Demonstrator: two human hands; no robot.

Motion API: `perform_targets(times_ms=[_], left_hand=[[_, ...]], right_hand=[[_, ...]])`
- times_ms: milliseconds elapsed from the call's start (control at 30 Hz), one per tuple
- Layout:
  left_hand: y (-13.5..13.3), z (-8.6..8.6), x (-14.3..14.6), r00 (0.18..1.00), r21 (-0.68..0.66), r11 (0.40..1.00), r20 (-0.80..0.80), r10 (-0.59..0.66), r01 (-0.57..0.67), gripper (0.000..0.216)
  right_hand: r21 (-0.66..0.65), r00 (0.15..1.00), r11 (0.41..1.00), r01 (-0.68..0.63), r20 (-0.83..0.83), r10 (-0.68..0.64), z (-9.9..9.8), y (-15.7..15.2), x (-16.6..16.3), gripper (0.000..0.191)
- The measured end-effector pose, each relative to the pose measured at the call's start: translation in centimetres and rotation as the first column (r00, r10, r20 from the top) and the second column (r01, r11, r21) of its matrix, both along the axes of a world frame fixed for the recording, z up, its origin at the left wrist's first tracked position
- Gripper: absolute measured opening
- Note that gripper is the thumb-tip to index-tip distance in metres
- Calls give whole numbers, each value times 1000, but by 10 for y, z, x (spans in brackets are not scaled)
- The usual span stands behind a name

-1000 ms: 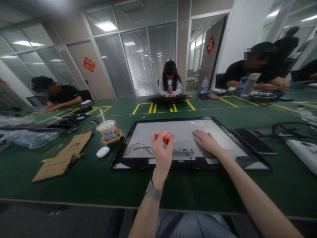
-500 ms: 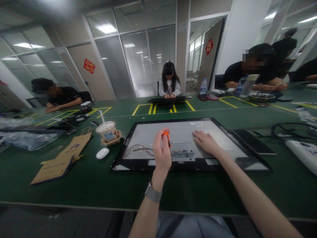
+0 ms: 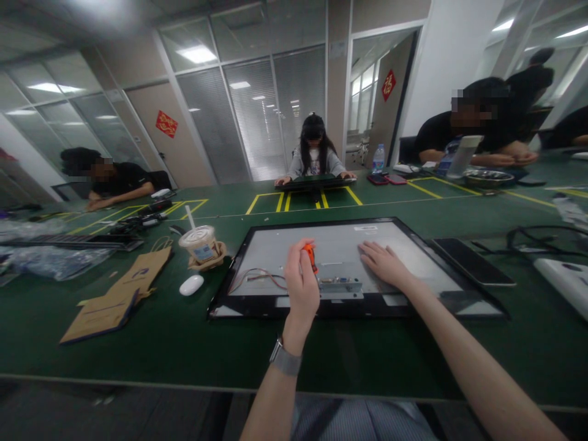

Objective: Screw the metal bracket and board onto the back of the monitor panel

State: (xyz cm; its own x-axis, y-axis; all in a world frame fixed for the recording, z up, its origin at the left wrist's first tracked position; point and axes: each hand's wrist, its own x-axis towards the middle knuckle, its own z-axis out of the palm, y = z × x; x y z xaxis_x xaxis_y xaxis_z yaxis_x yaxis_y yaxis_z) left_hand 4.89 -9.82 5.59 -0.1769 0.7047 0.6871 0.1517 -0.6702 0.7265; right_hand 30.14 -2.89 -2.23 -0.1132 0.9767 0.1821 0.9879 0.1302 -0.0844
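Observation:
A flat display panel [image 3: 331, 245] with a black frame lies back side up in front of me. My left hand [image 3: 302, 278] is closed around an orange-handled screwdriver [image 3: 311, 258], above a metal bracket with ports [image 3: 340, 286] at the panel's near middle. The hand hides the screwdriver's tip. Thin wires [image 3: 257, 274] run along the panel left of that hand. Fingers apart, my right hand [image 3: 383, 262] rests flat on the grey back of the panel, right of the bracket.
Left of the panel are a drink cup [image 3: 201, 243] in a cardboard holder, a white earbud case [image 3: 191, 285] and a paper bag [image 3: 114, 300]. A black phone [image 3: 473, 260] and a white device [image 3: 567, 285] lie on the right. Several people sit around the green table [image 3: 184, 349].
My left hand and the screwdriver have shifted only slightly; my right hand stays in place. Across the table, a person's hands have moved apart to both ends of a dark panel.

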Motion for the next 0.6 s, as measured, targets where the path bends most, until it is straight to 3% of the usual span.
perform_targets(times_ms=[167,433,600], left_hand=[[-2,4,1,990,60,990,-45,134,-131,19],[-1,1,0,998,21,998,-21,57,-57,30],[-2,3,1,986,52,986,-44,158,-156,20]], right_hand=[[-6,1000,1000,17,2,-17,1,-1,-1,52],[11,1000,1000,-3,-10,3,-1,1,2,51],[5,1000,1000,1,-10,-1,-1,1,2,52]])
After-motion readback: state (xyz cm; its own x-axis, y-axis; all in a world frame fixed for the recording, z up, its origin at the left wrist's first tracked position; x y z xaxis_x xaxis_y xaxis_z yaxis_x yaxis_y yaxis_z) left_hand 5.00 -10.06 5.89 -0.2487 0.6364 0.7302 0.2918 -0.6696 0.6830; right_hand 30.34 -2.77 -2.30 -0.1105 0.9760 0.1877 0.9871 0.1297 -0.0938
